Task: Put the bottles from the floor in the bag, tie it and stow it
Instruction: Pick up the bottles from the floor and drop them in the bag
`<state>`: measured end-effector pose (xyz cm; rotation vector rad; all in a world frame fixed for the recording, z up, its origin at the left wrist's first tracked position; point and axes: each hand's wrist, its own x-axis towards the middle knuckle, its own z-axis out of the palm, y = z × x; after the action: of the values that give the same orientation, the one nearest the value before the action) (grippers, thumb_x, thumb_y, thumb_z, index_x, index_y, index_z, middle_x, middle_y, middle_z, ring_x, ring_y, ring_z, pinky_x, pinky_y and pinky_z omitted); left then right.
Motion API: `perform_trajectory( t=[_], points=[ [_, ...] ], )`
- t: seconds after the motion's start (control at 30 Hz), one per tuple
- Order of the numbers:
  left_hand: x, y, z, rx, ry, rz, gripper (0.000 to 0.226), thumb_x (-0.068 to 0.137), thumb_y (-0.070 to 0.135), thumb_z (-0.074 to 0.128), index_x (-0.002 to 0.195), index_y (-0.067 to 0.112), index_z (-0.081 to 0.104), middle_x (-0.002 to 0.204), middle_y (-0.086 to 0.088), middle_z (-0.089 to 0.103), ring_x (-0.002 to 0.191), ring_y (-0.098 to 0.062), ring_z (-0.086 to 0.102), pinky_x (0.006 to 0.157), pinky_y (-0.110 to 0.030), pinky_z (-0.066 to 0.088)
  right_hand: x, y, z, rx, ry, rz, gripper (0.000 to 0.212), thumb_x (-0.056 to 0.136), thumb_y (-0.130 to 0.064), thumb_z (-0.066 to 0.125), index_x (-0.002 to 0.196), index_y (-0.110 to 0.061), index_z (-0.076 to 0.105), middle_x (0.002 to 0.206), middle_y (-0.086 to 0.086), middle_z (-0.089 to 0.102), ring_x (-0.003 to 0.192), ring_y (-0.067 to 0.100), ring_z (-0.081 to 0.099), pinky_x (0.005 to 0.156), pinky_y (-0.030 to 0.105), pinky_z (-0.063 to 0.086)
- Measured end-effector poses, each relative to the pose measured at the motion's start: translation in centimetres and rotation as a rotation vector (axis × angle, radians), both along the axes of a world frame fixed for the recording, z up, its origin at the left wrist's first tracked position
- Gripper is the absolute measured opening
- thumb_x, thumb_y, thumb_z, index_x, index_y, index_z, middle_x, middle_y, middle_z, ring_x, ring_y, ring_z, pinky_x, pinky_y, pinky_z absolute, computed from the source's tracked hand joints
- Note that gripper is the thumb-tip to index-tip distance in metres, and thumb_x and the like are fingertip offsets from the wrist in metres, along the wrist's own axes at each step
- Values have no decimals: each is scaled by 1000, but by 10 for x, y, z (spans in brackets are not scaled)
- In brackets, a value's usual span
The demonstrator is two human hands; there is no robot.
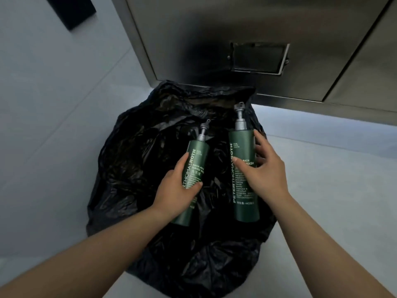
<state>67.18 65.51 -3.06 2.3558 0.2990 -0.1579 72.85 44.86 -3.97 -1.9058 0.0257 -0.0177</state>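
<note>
- The step in hand is, as I judge it, the first one: the bottles are going into the bag, and tying and stowing are not yet done.
- The left hand grasps the left bottle around the lower half of its body; the right hand grasps the right bottle near its middle, thumb on the label, fingers behind.
- Both green pump bottles are over the open mouth of the black bag, which lies spread on the floor in front of a steel cabinet.
- The next move probably asks to lower both bottles into the hollow and let go, then to gather the loose rim for a knot.
- I cannot tell if the bottles already rest on the plastic or are held above it.
- The inside of the bag is too dark to show other contents.
- No more bottles on the floor are visible, but the bag and arms cover part of it.
- The cabinet has a recessed handle; whether this is the stowing place is not clear.
</note>
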Motion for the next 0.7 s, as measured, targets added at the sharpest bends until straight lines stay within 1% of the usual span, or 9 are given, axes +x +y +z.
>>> perform_trajectory(
  t=[0.1, 0.17, 0.27, 0.33, 0.37, 0.43, 0.53, 0.63, 0.7],
  points=[
    [-9, -1, -1, 35, 12, 27, 85, 83, 36, 66, 145, 46, 9, 110, -5, 54, 93, -15, 54, 81, -26, 44, -16, 2, -4, -3, 26, 10, 80, 66, -48, 76, 130, -61, 30, 108, -30, 52, 91, -11, 53, 76, 18, 46],
    [-6, 6, -11, 82, -5, 73, 85, 84, 36, 64, 145, 47, 6, 112, -8, 50, 94, -17, 52, 81, -26, 43, -19, 2, -13, 9, 37, 10, 79, 65, -49, 76, 128, -63, 30, 102, -37, 48, 88, -15, 50, 73, 14, 43],
    [3, 21, -22, 263, 141, 98, 89, 86, 43, 60, 145, 43, -6, 131, -17, 41, 115, -32, 45, 92, -40, 46, -16, 4, -21, -4, 33, 17, 79, 67, -46, 77, 129, -61, 30, 102, -36, 48, 88, -13, 52, 75, 15, 43],
    [6, 28, -25, 362, 279, 43, 93, 85, 49, 58, 145, 41, -12, 145, -18, 27, 128, -36, 34, 95, -43, 43, -14, 6, -22, -23, 30, 23, 80, 69, -43, 77, 132, -58, 30, 102, -35, 48, 86, -14, 51, 78, 19, 45],
    [4, 28, -25, 381, 291, -5, 92, 86, 50, 57, 145, 41, -12, 150, -17, 22, 134, -35, 28, 98, -44, 42, -14, 7, -21, -29, 26, 24, 80, 69, -41, 78, 132, -57, 30, 101, -35, 48, 86, -15, 50, 79, 20, 45],
    [-2, 26, -23, 415, 220, -139, 87, 87, 48, 56, 146, 40, -8, 155, -12, 17, 141, -30, 17, 107, -43, 37, -14, 10, -20, -36, 18, 24, 80, 69, -41, 78, 131, -58, 30, 103, -33, 50, 89, -15, 51, 79, 21, 47],
    [-8, 33, -25, 595, 26, -304, 76, 89, 48, 50, 147, 39, 1, 156, -6, 22, 145, -24, 13, 116, -44, 19, -12, 15, -26, -31, 20, 46, 80, 67, -45, 77, 130, -61, 30, 106, -30, 52, 94, -13, 53, 77, 19, 47],
    [-7, 56, -18, 732, -112, -282, 67, 89, 48, 47, 147, 38, 14, 154, -3, 29, 145, -23, 16, 116, -50, 8, -11, 22, -34, -43, 14, 57, 81, 67, -44, 78, 129, -62, 29, 102, -38, 48, 88, -21, 53, 73, 12, 43],
    [-9, 76, -15, 734, -87, -207, 66, 89, 49, 47, 147, 36, 19, 153, -3, 31, 145, -23, 17, 116, -52, 6, -12, 23, -38, -71, 4, 73, 82, 67, -41, 79, 129, -60, 29, 103, -40, 47, 91, -13, 56, 77, 16, 44]
  ],
)
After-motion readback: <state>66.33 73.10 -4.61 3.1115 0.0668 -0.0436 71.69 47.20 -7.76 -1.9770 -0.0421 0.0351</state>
